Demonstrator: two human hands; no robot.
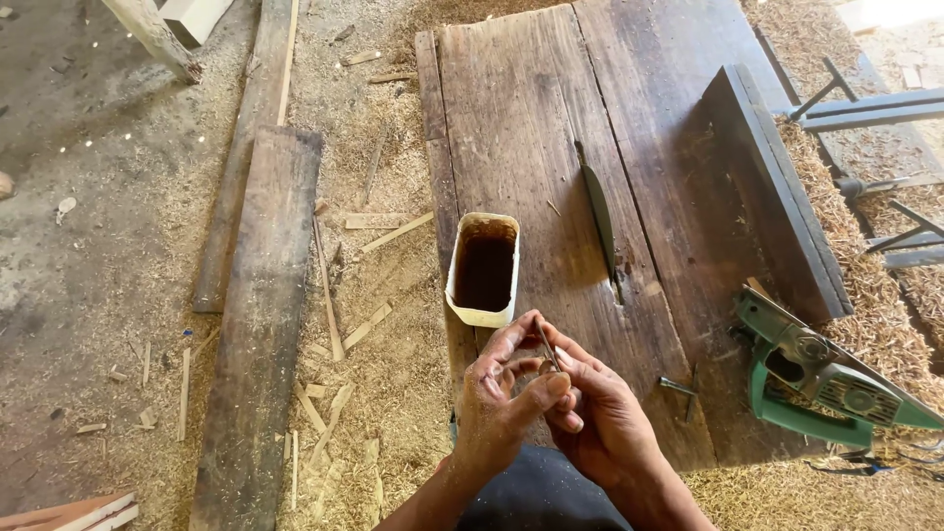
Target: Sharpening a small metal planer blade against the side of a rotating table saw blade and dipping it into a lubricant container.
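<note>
My left hand and my right hand meet over the near edge of a dark wooden table. Together their fingertips pinch a thin metal nail that points up and away. Just beyond the hands stands a cut-open white plastic container with dark brown liquid inside. A circular saw blade sticks up edge-on through a slot in the table, to the right of the container.
A green power tool rests at the table's right edge beside a raised dark board. A small bolt lies near my right hand. Long planks and wood offcuts lie on the sawdust-covered floor at left.
</note>
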